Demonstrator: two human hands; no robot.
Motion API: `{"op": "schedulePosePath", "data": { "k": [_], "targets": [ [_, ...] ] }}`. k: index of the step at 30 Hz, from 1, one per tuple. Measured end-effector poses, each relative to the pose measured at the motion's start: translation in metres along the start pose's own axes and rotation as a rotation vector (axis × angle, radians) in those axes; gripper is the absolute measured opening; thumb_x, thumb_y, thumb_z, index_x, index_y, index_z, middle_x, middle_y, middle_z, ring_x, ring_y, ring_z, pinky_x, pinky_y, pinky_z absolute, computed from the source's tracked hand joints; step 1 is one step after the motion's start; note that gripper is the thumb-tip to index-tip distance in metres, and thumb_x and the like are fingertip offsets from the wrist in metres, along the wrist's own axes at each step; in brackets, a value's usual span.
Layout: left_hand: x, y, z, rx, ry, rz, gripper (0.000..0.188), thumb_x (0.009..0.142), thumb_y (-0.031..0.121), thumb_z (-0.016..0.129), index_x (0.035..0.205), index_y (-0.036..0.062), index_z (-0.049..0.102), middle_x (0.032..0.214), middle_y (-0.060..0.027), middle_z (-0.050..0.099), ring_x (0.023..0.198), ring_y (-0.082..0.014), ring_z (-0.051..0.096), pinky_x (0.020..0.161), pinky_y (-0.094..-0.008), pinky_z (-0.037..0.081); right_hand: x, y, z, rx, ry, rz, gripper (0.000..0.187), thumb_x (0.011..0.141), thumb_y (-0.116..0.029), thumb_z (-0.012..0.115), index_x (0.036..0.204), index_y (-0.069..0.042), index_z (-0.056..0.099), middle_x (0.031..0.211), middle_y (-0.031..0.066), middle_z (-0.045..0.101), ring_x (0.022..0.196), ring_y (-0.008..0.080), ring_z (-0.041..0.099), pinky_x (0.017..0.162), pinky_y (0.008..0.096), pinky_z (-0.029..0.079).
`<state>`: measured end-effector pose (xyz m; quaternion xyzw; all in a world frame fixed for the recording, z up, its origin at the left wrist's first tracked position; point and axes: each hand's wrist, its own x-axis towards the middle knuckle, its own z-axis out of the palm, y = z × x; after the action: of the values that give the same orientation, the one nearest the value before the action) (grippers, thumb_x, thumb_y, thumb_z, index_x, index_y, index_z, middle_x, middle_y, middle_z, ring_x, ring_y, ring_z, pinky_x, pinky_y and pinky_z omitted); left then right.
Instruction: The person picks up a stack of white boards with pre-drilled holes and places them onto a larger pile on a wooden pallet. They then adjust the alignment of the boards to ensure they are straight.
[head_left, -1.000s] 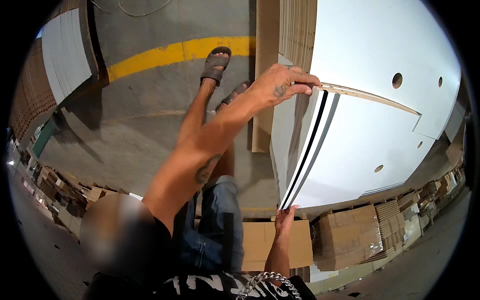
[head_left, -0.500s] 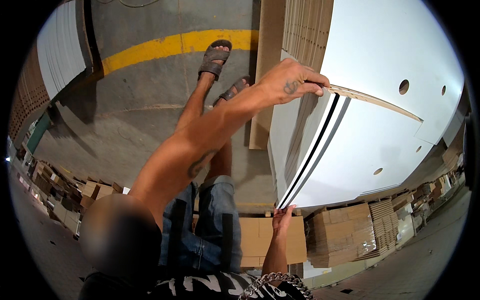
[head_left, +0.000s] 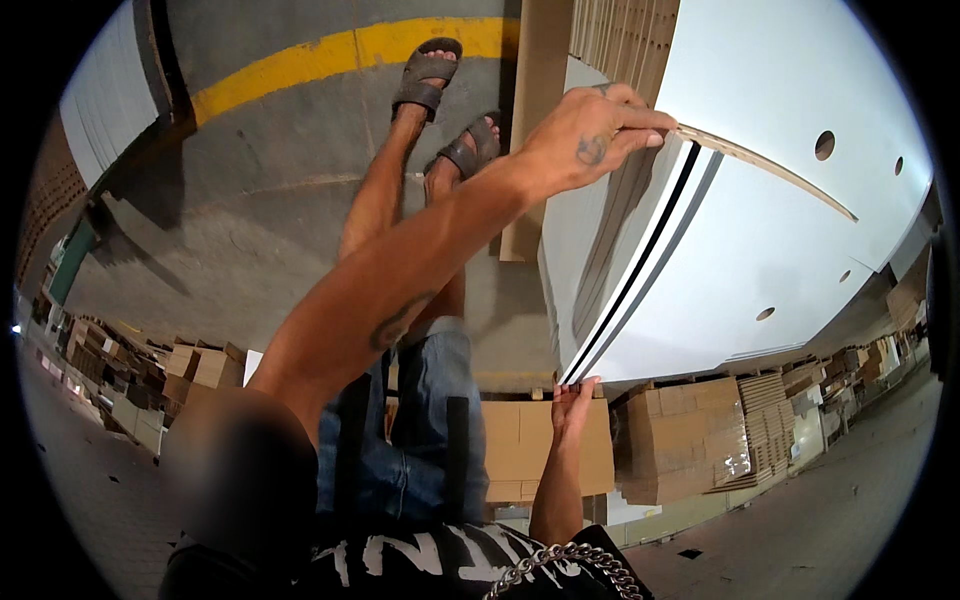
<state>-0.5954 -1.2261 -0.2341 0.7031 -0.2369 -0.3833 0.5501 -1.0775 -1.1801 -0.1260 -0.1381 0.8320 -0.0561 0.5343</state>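
A white panel [head_left: 735, 250] with a black and a grey stripe along its left side lies on top of a stack of boards. My left hand [head_left: 610, 135] reaches across to the panel's far corner, its thumb and fingers pinched there. At the near corner, my right hand [head_left: 575, 402] grips from below, fingers at the end of the stripes. Part of its grip is hidden under the panel. Beyond the far edge, where bare wood-coloured core shows, lies another white panel [head_left: 770, 75] with round holes.
Left of the stack, a brown board [head_left: 535, 110] stands beside the concrete floor, which has a yellow line [head_left: 290, 75]. More white panels [head_left: 110, 95] are stacked at far left. Flat cardboard [head_left: 520, 440] and cardboard stacks [head_left: 690, 435] lie along the near side. My sandalled feet are left of the stack.
The panel and both hands appear slightly higher in the view, with the far corner a little further right. More of my right foot shows. Both hands stay at the same corners.
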Motion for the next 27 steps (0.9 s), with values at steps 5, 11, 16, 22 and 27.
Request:
{"op": "schedulePosePath", "data": {
  "k": [5,11,16,22,27],
  "targets": [
    [-0.001,-0.009,0.006,0.034,0.04,0.052,0.026,0.093,0.028,0.059,0.115,0.0199,0.069,0.103,-0.006,0.065,0.085,-0.0186,0.063,0.077,-0.0316,0.051,0.005,0.001,-0.001,-0.01,0.036,-0.006,0.051,0.09,-0.059,0.054,0.104,-0.01,0.054,0.086,0.0004,0.057,0.073,0.014,0.05,0.066,0.0293,0.043],
    [-0.068,0.01,0.048,-0.243,0.054,-0.308,0.068,0.094,0.048,0.05,0.145,0.0079,0.03,0.138,-0.0226,0.043,0.123,-0.0355,0.048,0.103,-0.0365,0.039,0.006,0.003,-0.006,-0.019,0.035,-0.006,0.047,0.092,-0.057,0.051,0.102,-0.011,0.053,0.091,0.0008,0.058,0.077,0.0138,0.053,0.066,0.0279,0.044],
    [-0.21,0.027,0.158,-0.599,-0.186,-1.026,0.092,0.093,0.059,0.044,0.149,-0.004,0.006,0.148,-0.0305,0.026,0.135,-0.0383,0.034,0.111,-0.0384,0.03,0.015,0.006,-0.016,0.084,-0.045,-0.017,0.059,0.094,-0.057,0.048,0.122,-0.005,0.047,0.116,0.0068,0.057,0.103,0.0195,0.056,0.09,0.0357,0.046],
    [-0.268,0.047,0.218,-0.57,-0.239,-1.212,0.102,0.09,0.061,0.047,0.148,-0.0055,-0.004,0.152,-0.0306,0.013,0.141,-0.0402,0.021,0.114,-0.0369,0.023,0.023,0.017,-0.024,0.201,-0.285,-0.013,0.066,0.098,-0.057,0.031,0.128,0.001,0.045,0.121,0.0169,0.057,0.108,0.0264,0.058,0.093,0.0387,0.047],
    [-0.276,0.051,0.229,-0.59,-0.154,-1.16,0.1,0.091,0.055,0.049,0.147,-0.0063,-0.007,0.154,-0.0281,-0.001,0.144,-0.0369,0.003,0.117,-0.0364,0.012,0.021,0.014,-0.021,0.072,-0.178,-0.001,0.068,0.099,-0.056,0.028,0.13,0.002,0.043,0.121,0.0165,0.055,0.108,0.0262,0.057,0.093,0.0386,0.046]
  ]
}}
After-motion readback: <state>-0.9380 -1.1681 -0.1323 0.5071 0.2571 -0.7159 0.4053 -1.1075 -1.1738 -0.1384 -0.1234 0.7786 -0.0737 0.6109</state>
